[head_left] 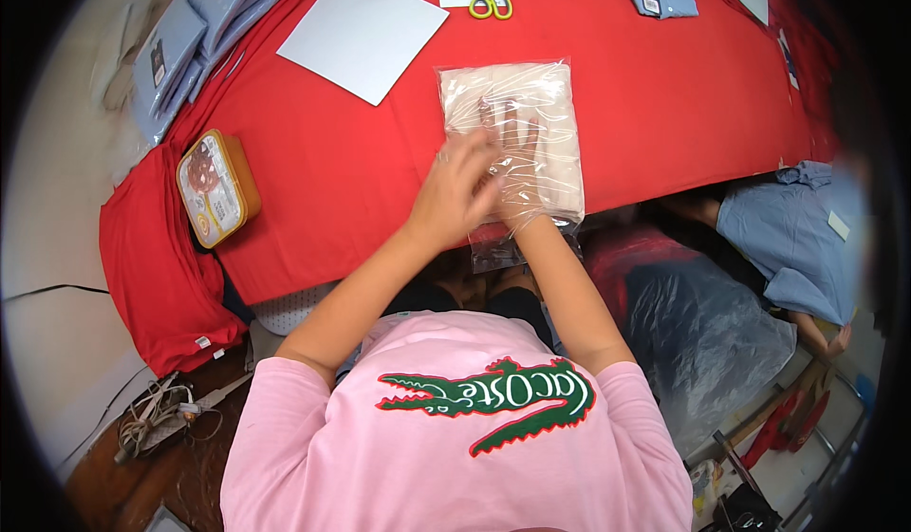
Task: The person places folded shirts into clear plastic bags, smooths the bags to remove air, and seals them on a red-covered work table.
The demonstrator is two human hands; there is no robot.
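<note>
Clock directions are taken from the clear plastic bag, which lies at the near edge of the red-covered table, its mouth overhanging toward 6 o'clock. The folded cream cloth fills it; their shared long axis runs nearly 12 to 6, the far end leaning slightly toward 11. The right hand, seen through the plastic, lies spread over the cloth, fingers toward 12. The left hand, blurred, curls at the 8 o'clock side; whether it pinches the plastic cannot be told. White board, 10 o'clock; scissors, 12; lidded tub, 9.
</note>
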